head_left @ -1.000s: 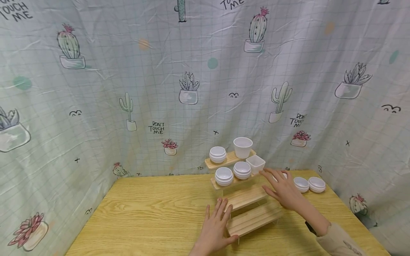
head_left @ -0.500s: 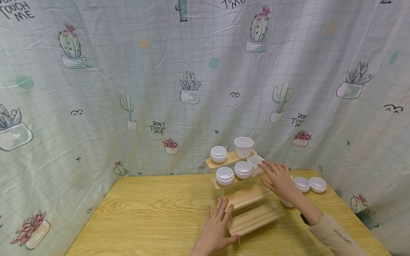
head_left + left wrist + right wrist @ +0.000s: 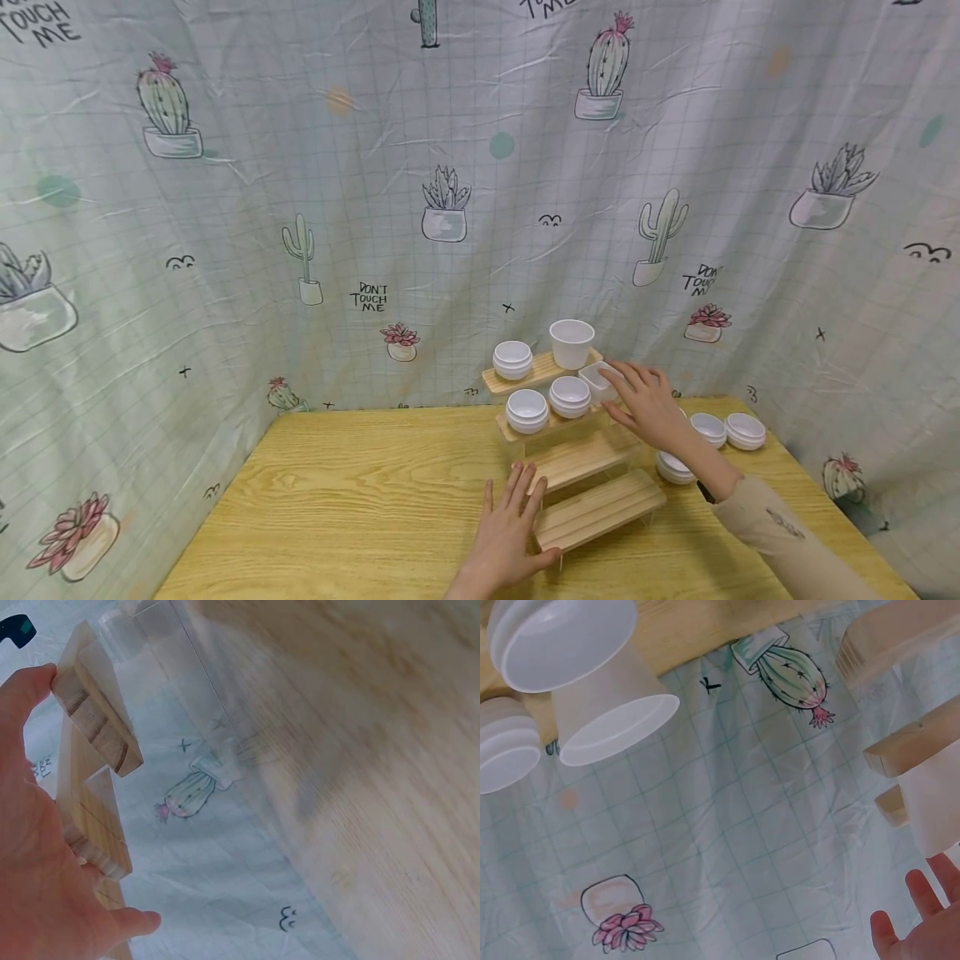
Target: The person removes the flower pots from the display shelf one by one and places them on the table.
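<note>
A tiered stand with wooden shelves point(image 3: 600, 510) and clear supports stands right of the table's middle. My left hand point(image 3: 504, 533) rests at the stand's left end, fingers spread; in the left wrist view its thumb point(image 3: 34, 686) touches the end of one board point(image 3: 94, 724). On the second shelf from the top, a white square pot point(image 3: 595, 380) sits at the right end beside two round white pots point(image 3: 569, 397). My right hand point(image 3: 651, 408) reaches over the square pot, its extended fingers at the rim. In the right wrist view those fingers point(image 3: 922, 892) are spread near the pot point(image 3: 934, 810).
On the top shelf stand a round white pot point(image 3: 512, 360) and a taller tapered pot point(image 3: 572, 343). More white pots point(image 3: 745, 432) stand on the table right of the stand, some partly behind my right arm. A cactus-print curtain point(image 3: 360, 167) surrounds the table point(image 3: 360, 492).
My right hand has moved left and slightly up, its fingers coming over the square pot's rim, uncovering a pot on the table. The left hand has stayed at the stand's end.
</note>
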`<state>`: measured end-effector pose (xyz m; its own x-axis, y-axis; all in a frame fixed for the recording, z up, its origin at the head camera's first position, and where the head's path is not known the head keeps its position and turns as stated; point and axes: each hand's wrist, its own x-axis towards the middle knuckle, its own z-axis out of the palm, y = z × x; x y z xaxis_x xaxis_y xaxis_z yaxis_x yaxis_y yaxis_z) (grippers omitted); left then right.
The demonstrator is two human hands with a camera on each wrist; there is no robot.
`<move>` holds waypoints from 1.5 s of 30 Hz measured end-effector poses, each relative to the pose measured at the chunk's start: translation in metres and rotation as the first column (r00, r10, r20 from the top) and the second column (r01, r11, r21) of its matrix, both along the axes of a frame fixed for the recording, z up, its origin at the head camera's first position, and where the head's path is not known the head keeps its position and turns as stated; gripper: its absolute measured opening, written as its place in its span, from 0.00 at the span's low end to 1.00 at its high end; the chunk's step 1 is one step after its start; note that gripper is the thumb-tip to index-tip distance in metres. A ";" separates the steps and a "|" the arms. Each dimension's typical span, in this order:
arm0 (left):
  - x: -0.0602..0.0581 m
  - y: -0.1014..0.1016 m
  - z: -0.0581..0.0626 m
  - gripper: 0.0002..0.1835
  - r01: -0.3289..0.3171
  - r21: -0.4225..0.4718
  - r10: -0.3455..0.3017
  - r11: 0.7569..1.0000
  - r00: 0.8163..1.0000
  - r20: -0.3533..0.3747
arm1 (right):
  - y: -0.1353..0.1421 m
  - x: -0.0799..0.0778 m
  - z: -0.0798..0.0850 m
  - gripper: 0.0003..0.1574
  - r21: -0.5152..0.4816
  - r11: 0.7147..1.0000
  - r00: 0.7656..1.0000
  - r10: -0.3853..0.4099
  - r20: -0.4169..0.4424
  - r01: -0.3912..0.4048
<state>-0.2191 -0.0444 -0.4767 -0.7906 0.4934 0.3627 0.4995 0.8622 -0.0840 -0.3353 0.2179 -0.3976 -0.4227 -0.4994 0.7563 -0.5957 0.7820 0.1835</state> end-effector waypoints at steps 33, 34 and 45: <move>-0.001 0.001 -0.002 0.47 0.006 0.011 -0.006 1.000 1.000 0.007 | -0.005 -0.016 0.000 0.34 0.030 0.999 0.985 -0.034 0.167 0.030; -0.001 0.001 -0.002 0.47 0.006 0.011 -0.006 1.000 1.000 0.006 | -0.004 -0.016 0.000 0.34 0.030 0.999 0.985 -0.035 0.168 0.031; -0.002 0.001 -0.005 0.47 0.004 0.007 -0.004 1.000 1.000 -0.002 | -0.002 -0.016 -0.003 0.34 0.001 1.000 0.982 -0.018 0.189 0.018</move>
<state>-0.2207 -0.0439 -0.4813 -0.7879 0.4937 0.3681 0.5026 0.8609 -0.0789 -0.3517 0.2157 -0.4004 -0.5669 -0.4896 0.6625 -0.6051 0.7932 0.0685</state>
